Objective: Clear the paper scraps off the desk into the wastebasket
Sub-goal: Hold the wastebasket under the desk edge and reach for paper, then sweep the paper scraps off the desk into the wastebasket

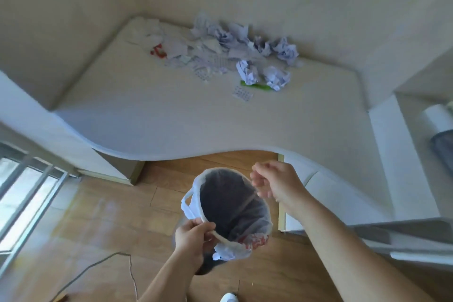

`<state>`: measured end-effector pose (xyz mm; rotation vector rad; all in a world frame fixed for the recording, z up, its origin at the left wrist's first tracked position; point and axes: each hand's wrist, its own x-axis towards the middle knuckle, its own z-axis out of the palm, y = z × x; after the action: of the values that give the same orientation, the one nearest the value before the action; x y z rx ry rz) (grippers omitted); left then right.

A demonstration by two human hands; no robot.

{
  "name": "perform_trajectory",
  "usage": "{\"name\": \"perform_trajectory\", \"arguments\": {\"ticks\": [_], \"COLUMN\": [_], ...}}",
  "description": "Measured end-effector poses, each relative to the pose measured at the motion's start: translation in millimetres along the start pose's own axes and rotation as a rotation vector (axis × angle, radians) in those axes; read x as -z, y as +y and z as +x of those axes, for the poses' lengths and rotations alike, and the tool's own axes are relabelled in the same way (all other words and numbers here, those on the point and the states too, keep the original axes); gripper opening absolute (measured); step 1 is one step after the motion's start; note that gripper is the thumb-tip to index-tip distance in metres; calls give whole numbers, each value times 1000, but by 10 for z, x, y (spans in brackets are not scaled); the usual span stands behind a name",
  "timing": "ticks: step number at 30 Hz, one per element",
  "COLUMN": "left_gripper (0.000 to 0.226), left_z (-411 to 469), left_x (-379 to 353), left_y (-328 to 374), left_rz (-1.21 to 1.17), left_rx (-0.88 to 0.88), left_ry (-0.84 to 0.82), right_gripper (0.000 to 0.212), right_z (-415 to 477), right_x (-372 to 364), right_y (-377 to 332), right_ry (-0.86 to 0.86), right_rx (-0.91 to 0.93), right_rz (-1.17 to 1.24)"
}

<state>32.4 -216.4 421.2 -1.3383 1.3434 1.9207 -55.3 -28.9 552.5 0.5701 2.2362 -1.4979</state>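
A pile of paper scraps (220, 51) lies toward the far side of the cream tabletop (152, 115), close to the wall. It mixes crumpled white balls with bluish print, flat torn sheets, a piece with red markings (158, 51) at the left end, and small printed grid slips. Two crumpled balls (262, 75) sit nearer the front of the pile, resting over a green strip (257, 86), with one grid slip (242, 93) just in front of them. The near part of the tabletop is bare.

Below the curved front edge, over the wooden floor (98, 228), is the wastebasket (232, 206), dark inside and lined with a white plastic bag (191, 203) whose handle loops hang over the left side; red print shows on the bag at the near rim. The left hand (193, 235) pinches the basket's near rim together with the bag. The right hand (274, 182) hovers at the far right rim, fingers loosely curled and spread, gripping nothing visible. A thin cable (103, 262) runs across the floor at the lower left, and a white shoe tip (229, 298) shows at the bottom edge
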Motion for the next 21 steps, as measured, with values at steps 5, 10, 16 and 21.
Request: {"name": "perform_trajectory", "arguments": {"ticks": [5, 10, 16, 21], "left_gripper": [28, 25, 26, 25], "left_z": [-124, 74, 292, 385], "left_x": [11, -142, -476, -779], "left_y": [213, 304, 394, 524], "left_rz": [-180, -219, -349, -424], "left_rx": [22, 28, 65, 61], "left_ry": [-10, -32, -12, 61], "right_gripper": [15, 51, 92, 107], "right_z": [440, 1405, 2605, 3389], "right_x": [233, 745, 1139, 1219], "right_y": [-594, -1139, -1901, -2108], "right_ry": [47, 216, 209, 163], "right_rx": [118, 288, 329, 272], "right_rz": [-191, -502, -788, -860]}}
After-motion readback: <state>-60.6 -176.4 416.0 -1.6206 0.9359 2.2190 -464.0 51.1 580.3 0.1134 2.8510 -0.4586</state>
